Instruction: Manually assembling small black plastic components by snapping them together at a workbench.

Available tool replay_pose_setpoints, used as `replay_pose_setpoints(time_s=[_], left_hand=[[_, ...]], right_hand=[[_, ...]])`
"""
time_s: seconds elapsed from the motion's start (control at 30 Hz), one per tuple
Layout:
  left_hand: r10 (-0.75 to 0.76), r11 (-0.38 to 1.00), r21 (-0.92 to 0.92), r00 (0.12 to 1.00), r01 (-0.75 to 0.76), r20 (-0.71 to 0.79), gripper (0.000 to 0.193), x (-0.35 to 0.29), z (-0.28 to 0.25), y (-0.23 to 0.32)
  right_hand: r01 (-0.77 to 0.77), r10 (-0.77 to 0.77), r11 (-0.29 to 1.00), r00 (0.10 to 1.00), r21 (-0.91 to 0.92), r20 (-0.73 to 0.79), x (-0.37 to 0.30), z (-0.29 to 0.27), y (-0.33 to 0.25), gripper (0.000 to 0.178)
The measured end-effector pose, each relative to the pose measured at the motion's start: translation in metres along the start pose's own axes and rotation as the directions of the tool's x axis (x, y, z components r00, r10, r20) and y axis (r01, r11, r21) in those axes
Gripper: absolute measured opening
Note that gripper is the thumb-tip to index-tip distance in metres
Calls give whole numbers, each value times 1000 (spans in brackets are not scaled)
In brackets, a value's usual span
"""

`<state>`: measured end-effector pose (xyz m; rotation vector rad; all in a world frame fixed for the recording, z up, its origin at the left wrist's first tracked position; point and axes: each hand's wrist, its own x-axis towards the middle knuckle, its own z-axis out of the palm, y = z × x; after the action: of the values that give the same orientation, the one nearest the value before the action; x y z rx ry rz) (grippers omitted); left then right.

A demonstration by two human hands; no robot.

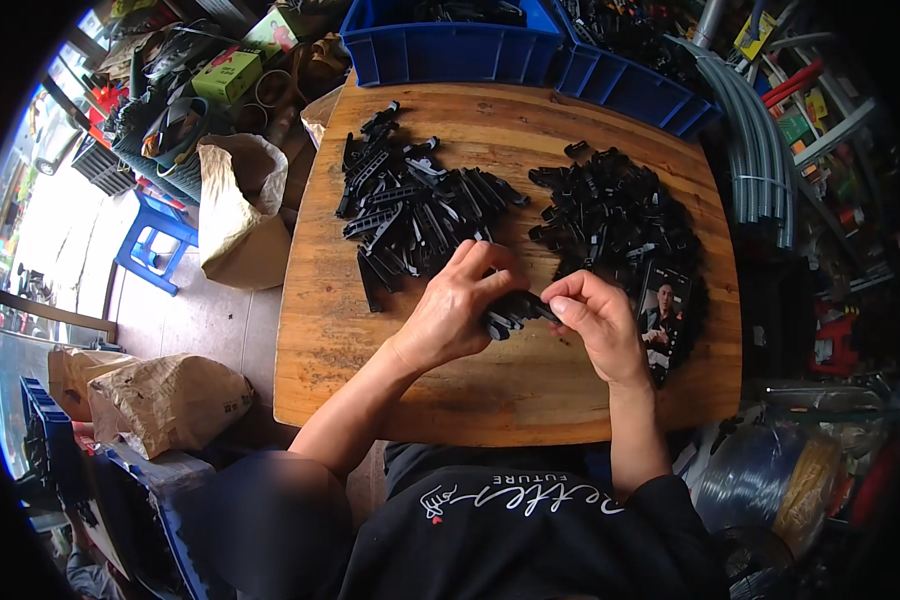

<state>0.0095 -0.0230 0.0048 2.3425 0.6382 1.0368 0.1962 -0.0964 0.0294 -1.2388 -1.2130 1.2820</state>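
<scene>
Over the near middle of a round-cornered wooden table [450, 400], my left hand [457, 302] is closed round several black plastic strips [505, 318]. Their ends stick out below its fingers. My right hand [600, 322] pinches the end of one dark piece between thumb and fingertips, right beside the left hand. Beyond the left hand spreads a loose pile of long black plastic strips [420, 205], some with ladder-like slots. A denser heap of smaller black plastic parts [620, 205] lies beyond the right hand. What the left palm hides I cannot make out.
A phone [662, 310] showing a person leans against the right heap. Blue crates [450, 55] with black parts stand at the table's far edge. Paper sacks [175, 405] and a blue stool [157, 240] are on the left floor; grey pipes [745, 150] hang at right.
</scene>
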Motion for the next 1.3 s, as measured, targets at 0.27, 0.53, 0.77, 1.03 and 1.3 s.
replay_pose_setpoints(time_s=[0.27, 0.53, 0.77, 1.03, 1.3], left_hand=[[-645, 383, -725, 728, 572, 234, 15, 5, -4, -7], [-697, 149, -886, 682, 440, 222, 14, -3, 0, -10], [-635, 305, -800, 736, 517, 233, 16, -3, 12, -8], [-522, 604, -574, 819, 553, 239, 25, -2, 8, 1], [-394, 802, -417, 904, 427, 168, 31, -1, 11, 5]], right_hand=[[188, -525, 156, 848, -970, 80, 74, -26, 36, 21], [242, -329, 728, 944, -641, -16, 35, 1, -5, 21], [330, -380, 800, 925, -502, 2, 16, -2, -7, 16], [333, -383, 866, 921, -374, -67, 12, -4, 3, 17], [360, -402, 878, 913, -316, -77, 16, -5, 18, 19]])
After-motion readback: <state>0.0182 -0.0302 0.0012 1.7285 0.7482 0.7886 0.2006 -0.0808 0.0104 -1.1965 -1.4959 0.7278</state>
